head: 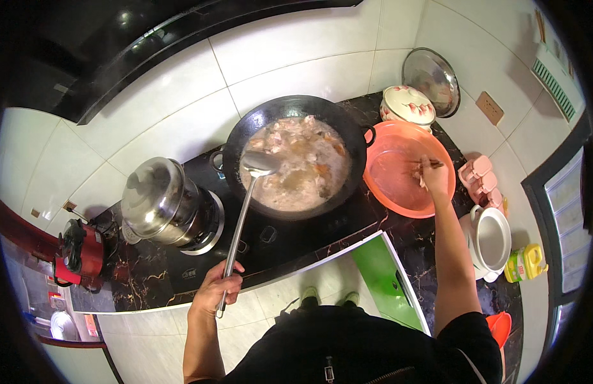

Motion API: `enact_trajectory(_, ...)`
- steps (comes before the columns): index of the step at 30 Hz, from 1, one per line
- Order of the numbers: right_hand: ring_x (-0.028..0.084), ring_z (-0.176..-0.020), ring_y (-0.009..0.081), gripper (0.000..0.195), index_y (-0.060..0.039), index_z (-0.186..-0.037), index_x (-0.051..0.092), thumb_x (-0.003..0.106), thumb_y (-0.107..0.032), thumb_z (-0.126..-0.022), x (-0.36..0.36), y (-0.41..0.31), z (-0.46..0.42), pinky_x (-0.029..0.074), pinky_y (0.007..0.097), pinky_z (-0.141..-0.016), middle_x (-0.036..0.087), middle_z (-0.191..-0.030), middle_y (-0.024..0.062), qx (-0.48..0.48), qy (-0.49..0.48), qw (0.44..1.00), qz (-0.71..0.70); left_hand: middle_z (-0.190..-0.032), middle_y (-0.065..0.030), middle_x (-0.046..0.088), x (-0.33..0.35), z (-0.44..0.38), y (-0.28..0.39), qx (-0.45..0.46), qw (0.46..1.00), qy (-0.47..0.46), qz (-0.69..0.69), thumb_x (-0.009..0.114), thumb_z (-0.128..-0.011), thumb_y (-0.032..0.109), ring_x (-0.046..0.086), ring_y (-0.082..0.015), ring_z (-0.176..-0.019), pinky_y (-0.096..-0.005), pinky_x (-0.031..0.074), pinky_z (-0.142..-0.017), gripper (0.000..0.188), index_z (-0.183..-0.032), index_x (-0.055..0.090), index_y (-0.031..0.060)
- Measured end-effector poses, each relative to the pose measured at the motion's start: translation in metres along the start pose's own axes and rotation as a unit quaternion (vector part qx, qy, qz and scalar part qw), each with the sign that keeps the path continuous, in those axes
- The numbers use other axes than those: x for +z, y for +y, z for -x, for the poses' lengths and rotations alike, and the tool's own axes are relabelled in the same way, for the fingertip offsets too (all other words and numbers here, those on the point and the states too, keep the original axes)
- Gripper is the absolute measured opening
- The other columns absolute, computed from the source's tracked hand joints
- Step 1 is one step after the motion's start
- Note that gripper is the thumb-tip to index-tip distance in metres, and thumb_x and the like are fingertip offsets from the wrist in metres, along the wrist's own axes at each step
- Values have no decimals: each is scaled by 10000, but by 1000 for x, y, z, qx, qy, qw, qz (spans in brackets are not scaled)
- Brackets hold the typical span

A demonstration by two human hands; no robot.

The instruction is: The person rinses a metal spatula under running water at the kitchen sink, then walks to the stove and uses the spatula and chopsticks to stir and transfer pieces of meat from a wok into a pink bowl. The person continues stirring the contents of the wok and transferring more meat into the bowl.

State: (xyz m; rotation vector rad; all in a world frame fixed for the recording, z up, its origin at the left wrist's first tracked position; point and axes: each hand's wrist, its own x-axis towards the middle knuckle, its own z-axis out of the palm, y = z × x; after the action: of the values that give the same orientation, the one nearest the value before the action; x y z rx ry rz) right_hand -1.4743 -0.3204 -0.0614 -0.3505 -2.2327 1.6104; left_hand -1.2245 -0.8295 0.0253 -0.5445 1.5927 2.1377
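Note:
My left hand (pixel 218 286) grips the handle of a long metal ladle or spatula (pixel 240 230), whose head rests over the near left part of a black wok (pixel 296 106). Cloudy, foamy liquid with chunks of what looks like meat (pixel 296 163) fills much of the wok. To the wok's right, my right hand (pixel 433 176) reaches inside an orange plastic basin (pixel 390 168). Its fingers are closed on small dark and pale pieces that I cannot identify.
A lidded steel pot (pixel 155 199) stands left of the wok. At the right are a floral lidded pot (pixel 408 106), a leaning metal lid (pixel 431 81), pink seasoning boxes (pixel 481 177), a white pot (pixel 492 240) and a yellow bottle (pixel 527 263). A green cabinet door (pixel 383 278) stands ajar below the counter.

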Motion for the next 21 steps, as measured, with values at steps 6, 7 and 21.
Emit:
enact_trajectory(6, 564, -505, 123, 225, 47, -768, 634, 571, -151, -854, -68, 51, 8, 446, 257, -483, 591, -590, 56, -208, 24, 924, 319, -592, 9, 422, -7, 2, -2, 13, 1000, -2, 10, 557, -722, 4, 352, -61, -415, -201, 266, -375, 252, -967, 506, 29)
enact_trajectory(7, 558, -477, 124, 209, 55, -775, 634, 573, -138, -829, -81, 63, 5, 439, 260, -452, 584, -567, 65, -34, 19, 979, 199, -594, 9, 422, -5, 3, 1, 13, 1000, 2, -2, 561, -720, 8, 353, -59, -416, -201, 264, -376, 255, -967, 507, 30)
enact_trajectory(21, 585, -732, 138, 311, -45, -979, 634, 597, -337, -879, 51, -152, 81, 491, 263, -623, 614, -815, 52, 41, -177, 975, -130, -541, 21, 396, -9, 1, 6, -7, 998, -15, -60, 585, -750, 60, 357, -78, -406, -221, 265, -382, 218, -956, 520, 38)
